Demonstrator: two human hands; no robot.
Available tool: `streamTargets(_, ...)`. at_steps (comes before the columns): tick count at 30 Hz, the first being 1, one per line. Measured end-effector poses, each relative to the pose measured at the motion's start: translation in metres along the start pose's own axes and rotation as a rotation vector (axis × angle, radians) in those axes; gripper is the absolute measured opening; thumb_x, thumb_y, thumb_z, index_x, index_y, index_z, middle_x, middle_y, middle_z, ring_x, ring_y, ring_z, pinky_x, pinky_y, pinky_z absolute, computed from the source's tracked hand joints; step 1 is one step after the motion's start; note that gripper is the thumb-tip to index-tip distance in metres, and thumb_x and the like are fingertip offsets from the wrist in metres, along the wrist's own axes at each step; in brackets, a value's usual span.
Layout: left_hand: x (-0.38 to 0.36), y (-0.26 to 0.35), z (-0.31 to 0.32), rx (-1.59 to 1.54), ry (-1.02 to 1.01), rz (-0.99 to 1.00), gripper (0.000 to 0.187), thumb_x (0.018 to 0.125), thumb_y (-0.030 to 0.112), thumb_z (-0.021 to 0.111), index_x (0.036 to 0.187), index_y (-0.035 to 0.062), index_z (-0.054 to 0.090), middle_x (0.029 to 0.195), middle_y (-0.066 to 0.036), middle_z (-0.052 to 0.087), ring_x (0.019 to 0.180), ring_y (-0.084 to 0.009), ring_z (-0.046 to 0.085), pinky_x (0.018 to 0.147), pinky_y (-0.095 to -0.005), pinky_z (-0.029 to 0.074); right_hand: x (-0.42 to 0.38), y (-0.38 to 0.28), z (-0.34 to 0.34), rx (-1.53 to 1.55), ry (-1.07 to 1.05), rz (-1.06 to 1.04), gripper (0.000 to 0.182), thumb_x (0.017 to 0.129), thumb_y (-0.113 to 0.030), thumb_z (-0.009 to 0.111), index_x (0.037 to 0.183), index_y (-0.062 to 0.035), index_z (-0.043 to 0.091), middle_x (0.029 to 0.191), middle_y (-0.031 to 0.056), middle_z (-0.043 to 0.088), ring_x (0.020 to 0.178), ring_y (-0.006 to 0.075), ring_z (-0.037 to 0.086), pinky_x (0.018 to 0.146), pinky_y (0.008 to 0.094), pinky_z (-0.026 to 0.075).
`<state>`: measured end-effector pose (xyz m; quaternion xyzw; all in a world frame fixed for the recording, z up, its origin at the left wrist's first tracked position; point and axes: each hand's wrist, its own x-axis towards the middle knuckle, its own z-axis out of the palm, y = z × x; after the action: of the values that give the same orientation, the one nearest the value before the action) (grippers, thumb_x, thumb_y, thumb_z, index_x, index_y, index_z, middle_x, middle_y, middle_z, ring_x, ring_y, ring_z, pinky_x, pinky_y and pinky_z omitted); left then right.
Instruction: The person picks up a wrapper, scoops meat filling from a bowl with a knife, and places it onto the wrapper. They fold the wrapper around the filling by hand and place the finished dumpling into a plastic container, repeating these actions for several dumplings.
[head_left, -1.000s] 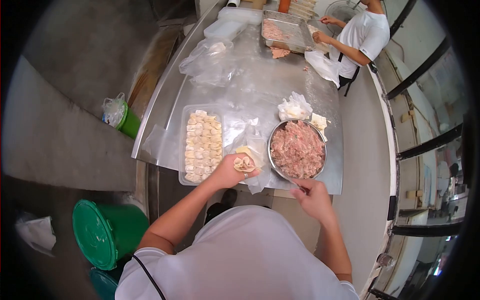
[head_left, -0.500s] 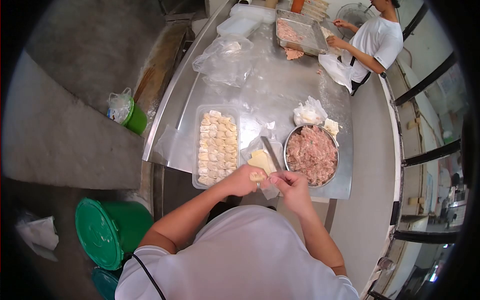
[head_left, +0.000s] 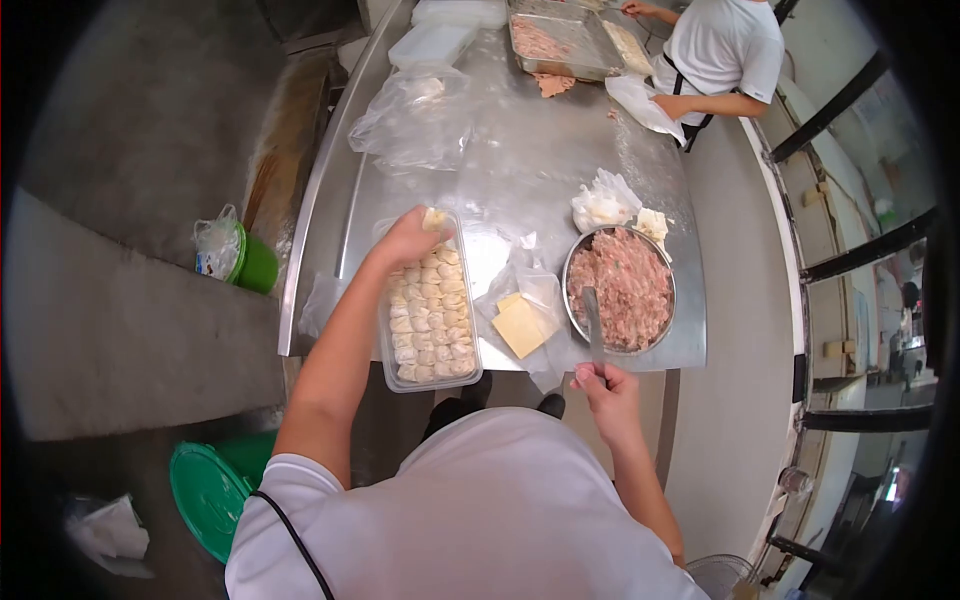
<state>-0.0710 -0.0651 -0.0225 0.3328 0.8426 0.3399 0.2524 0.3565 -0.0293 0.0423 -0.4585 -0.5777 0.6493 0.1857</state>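
Note:
My left hand (head_left: 410, 238) is over the far end of a clear plastic tray (head_left: 386, 345), closed on a folded wonton (head_left: 433, 217) at its fingertips. Rows of floury wontons (head_left: 430, 322) fill the near part of the tray. Gripped in my right hand (head_left: 612, 400) is a flat metal spatula (head_left: 594, 325), its blade tip over the near left part of a steel bowl (head_left: 570, 310) of pinkish minced meat (head_left: 622, 285). Between tray and bowl, square yellow wrappers (head_left: 522, 328) lie on a plastic bag (head_left: 545, 290).
Crumpled plastic bags (head_left: 415, 120) and clear containers (head_left: 430, 45) lie on the steel table (head_left: 520, 150). At the far end stands a metal tray (head_left: 560, 62) with meat; a co-worker (head_left: 725, 60) is beside it. Green bins (head_left: 210, 500) stand on the floor at left.
My left hand has gone from beside my right hand to the tray's far end with the wonton. My right hand has moved right and slightly down, bringing the spatula over the bowl.

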Motion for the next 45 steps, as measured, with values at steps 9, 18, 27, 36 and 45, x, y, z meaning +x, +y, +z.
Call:
streamTargets(9, -0.002, 0.026, 0.006, 0.526, -0.260, 0.172, 0.037, 0.088, 0.023, 0.077, 0.117, 0.0020, 0.073, 0.111, -0.023, 0.073, 0.105, -0.0371, 0.070, 0.092, -0.0436, 0.054, -0.010, 0.019, -0.006, 0.012, 0.077, -0.010, 0.026, 0.098, -0.023, 0.073, 0.110, 0.0000, 0.074, 0.082, 0.0024, 0.073, 0.054, 0.0010, 0.041, 0.048, 0.0211, 0.031)
streamTargets(18, -0.004, 0.027, 0.014, 0.658, -0.217, 0.152, 0.034, 0.094, 0.032, 0.068, 0.114, 0.0062, 0.076, 0.112, -0.019, 0.074, 0.105, -0.0366, 0.070, 0.093, -0.0452, 0.054, -0.012, 0.012, -0.016, 0.012, 0.068, 0.093, 0.021, 0.099, -0.011, 0.069, 0.110, 0.0070, 0.073, 0.088, 0.0060, 0.073, 0.079, 0.0105, 0.066, 0.075, 0.0256, 0.051)
streamTargets(27, 0.010, 0.014, 0.015, 0.606, -0.308, 0.139, 0.028, 0.095, 0.030, 0.067, 0.112, 0.0095, 0.077, 0.108, -0.017, 0.075, 0.103, -0.0365, 0.071, 0.091, -0.0454, 0.055, -0.012, 0.019, -0.029, 0.041, 0.061, 0.071, 0.020, 0.099, -0.012, 0.070, 0.108, 0.0065, 0.074, 0.089, 0.0046, 0.073, 0.079, 0.0098, 0.066, 0.074, 0.0250, 0.052)
streamTargets(36, -0.014, 0.039, 0.012, 0.582, -0.187, 0.031, 0.029, 0.093, 0.033, 0.068, 0.104, 0.0095, 0.080, 0.108, -0.018, 0.076, 0.104, -0.0357, 0.070, 0.092, -0.0439, 0.055, -0.012, 0.031, -0.038, 0.079, 0.074, 0.017, 0.020, 0.098, -0.018, 0.072, 0.108, -0.0015, 0.074, 0.079, 0.0010, 0.070, 0.052, 0.0008, 0.039, 0.046, 0.0210, 0.028)
streamTargets(45, 0.009, 0.004, 0.002, 0.209, -0.137, -0.026, 0.024, 0.091, 0.025, 0.068, 0.101, 0.0075, 0.080, 0.090, -0.017, 0.077, 0.085, -0.0328, 0.073, 0.083, -0.0413, 0.056, -0.014, 0.032, -0.041, 0.064, 0.077, 0.000, 0.020, 0.098, -0.019, 0.072, 0.108, -0.0015, 0.074, 0.079, -0.0001, 0.069, 0.052, 0.0003, 0.039, 0.046, 0.0209, 0.028)
